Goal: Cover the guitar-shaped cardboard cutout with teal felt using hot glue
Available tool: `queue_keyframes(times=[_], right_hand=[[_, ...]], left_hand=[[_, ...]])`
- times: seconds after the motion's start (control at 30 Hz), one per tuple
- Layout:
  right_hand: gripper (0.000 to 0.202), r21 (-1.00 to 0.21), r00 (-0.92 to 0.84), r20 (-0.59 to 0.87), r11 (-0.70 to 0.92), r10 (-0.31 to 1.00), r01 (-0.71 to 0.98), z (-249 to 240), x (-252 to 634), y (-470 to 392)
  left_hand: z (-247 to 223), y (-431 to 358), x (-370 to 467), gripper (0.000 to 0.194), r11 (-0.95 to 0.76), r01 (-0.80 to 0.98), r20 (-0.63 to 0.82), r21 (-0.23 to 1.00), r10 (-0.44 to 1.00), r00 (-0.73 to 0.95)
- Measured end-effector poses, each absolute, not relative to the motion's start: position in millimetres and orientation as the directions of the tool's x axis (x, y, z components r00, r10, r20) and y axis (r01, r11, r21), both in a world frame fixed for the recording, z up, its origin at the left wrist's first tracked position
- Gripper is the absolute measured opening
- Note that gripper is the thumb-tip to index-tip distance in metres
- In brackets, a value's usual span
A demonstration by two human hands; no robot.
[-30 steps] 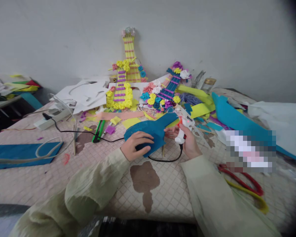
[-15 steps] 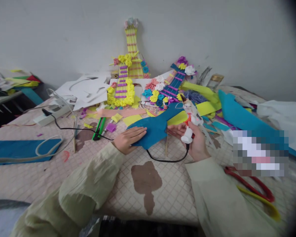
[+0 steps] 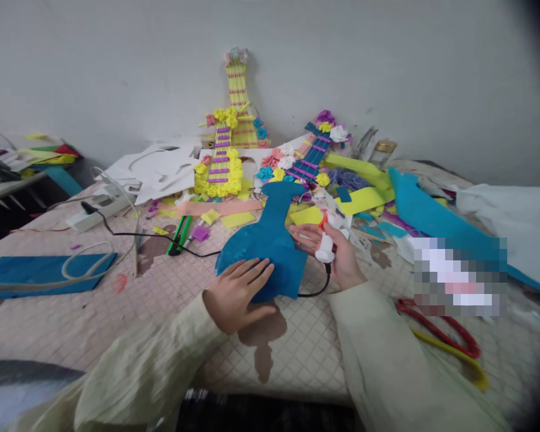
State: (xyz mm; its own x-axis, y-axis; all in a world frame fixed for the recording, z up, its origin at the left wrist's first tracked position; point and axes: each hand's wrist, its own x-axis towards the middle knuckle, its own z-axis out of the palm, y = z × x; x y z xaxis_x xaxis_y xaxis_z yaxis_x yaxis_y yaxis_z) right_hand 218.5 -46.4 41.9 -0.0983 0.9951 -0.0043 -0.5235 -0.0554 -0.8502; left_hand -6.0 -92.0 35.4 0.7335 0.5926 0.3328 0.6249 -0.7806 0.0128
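A blue paper-covered cutout (image 3: pixel 265 240), shaped like a small lute with a round body and a narrow neck, lies on the table with its neck pointing away from me. My left hand (image 3: pixel 243 294) rests flat on the lower left of its body, fingers stretched out. Beside its right edge, my right hand (image 3: pixel 342 261) is wrapped round a white hot glue gun (image 3: pixel 327 246) with an orange trigger. The fingertips of that hand reach towards the cutout's edge; whether they touch it I cannot tell. A black cord (image 3: pixel 317 293) runs from the glue gun under the cutout.
Decorated yellow (image 3: pixel 237 84) and blue (image 3: pixel 312 157) paper instruments lean by the wall. Left lie a green utility knife (image 3: pixel 179 235), a power strip (image 3: pixel 99 207) and a blue sheet (image 3: pixel 36 276). Red-handled scissors (image 3: pixel 436 327) lie right, near a large blue sheet (image 3: pixel 432 210). Paper scraps surround everything.
The blue cutout has turned so its neck points away from me and its body sits nearer. My left hand has moved towards me and right. The glue gun stays in my right hand.
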Motion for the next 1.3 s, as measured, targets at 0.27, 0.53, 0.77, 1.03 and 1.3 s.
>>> queue_keyframes(times=[0.27, 0.53, 0.77, 1.03, 1.3], right_hand=[[0.029, -0.843, -0.136, -0.01, -0.082, 0.991, -0.531, 36.5, 218.5, -42.0], [0.023, -0.865, 0.003, 0.092, 0.081, 0.996, -0.496, 49.0, 226.0, -54.7], [0.016, -0.871, 0.127, 0.119, 0.165, 0.985, -0.463, 53.1, 228.4, -59.3], [0.009, -0.881, 0.218, 0.238, 0.305, 0.946, -0.361, 58.8, 227.4, -73.0], [0.032, -0.889, 0.193, 0.182, 0.245, 0.964, -0.386, 60.2, 218.4, -130.6]], left_hand=[[33.0, -63.7, -16.3, 0.053, -0.832, 0.521, 0.297, 0.188, 0.554, 0.778], [27.9, -49.7, 14.4, 0.041, -0.83, 0.454, 0.201, 0.325, 0.53, 0.824], [26.1, -33.4, 23.6, 0.02, -0.812, 0.328, 0.219, 0.483, 0.475, 0.852], [20.6, -33.7, 22.4, 0.014, -0.764, 0.295, 0.288, 0.574, 0.525, 0.801], [18.0, -35.4, 24.5, 0.012, -0.726, 0.317, 0.243, 0.61, 0.552, 0.798]])
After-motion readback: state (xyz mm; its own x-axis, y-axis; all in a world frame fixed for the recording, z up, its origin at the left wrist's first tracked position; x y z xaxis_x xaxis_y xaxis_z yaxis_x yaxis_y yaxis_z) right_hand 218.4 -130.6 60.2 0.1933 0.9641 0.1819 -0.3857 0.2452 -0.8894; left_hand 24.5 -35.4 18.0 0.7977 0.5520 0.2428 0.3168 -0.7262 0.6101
